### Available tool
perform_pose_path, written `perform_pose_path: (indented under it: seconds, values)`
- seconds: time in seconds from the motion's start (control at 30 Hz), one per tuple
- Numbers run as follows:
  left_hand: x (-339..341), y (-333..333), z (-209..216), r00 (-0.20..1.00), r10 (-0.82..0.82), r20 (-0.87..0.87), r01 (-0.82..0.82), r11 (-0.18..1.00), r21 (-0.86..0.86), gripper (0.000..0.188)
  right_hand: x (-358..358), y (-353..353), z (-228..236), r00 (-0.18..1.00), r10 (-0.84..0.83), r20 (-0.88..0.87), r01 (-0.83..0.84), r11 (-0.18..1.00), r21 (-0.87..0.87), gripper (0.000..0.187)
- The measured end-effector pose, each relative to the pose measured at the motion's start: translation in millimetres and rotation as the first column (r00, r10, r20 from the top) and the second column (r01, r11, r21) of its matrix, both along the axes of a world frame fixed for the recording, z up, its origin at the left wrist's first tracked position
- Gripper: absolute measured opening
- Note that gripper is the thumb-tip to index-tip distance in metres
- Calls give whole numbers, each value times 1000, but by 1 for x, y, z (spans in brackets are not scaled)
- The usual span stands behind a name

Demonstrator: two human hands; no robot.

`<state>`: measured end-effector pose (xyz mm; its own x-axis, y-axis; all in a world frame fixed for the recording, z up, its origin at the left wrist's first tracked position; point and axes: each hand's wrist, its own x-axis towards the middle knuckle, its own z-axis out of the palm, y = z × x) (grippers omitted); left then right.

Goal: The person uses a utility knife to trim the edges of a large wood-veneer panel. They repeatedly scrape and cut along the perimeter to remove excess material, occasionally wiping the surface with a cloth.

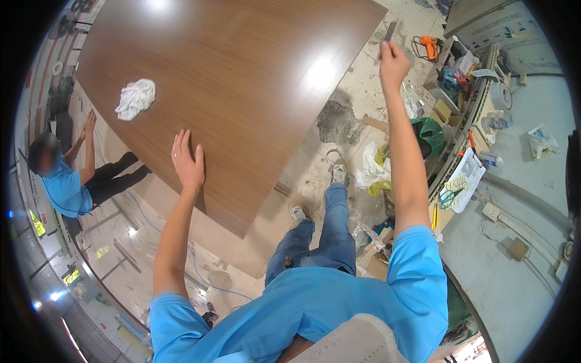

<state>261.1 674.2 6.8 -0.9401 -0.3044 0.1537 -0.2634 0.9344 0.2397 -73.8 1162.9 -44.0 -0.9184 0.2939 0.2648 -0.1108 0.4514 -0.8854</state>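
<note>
A large brown wood-grain panel [242,103] with a glossy surface fills the upper middle. My left hand [188,162] lies on it near its near-left edge, fingers stretched and holding nothing. My right hand [393,65] is raised just beyond the panel's far right corner, its fingers closed round a thin, dark, flat strip-like tool [390,30]. That tool points away from me; its exact kind I cannot make out. A crumpled white cloth [135,99] rests on the panel's left part, apart from my left hand.
At left, a co-worker [68,175] in a blue shirt stands near the panel. An orange heat gun [430,47], a green bag [428,136], tape rolls [500,95] and scissors [449,198] crowd the right side. White and yellow rags [374,168] litter the stained floor; a blue hose [209,281] crosses it.
</note>
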Motion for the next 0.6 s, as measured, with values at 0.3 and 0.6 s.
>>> perform_pose_path:
  seconds: [0.3, 0.6]
  values:
    - [-1, 3, 7, 998, 22, 55, -23, 1000, 11, 57, -148, 32, -50, 979, -16, -205, -7, 993, -115, 32]
    - [2, 0, 2, 1000, 16, 24, -16, 1000, -26, 55, -104, 33, -48, 950, 199, -240, -212, 977, -30, 29]
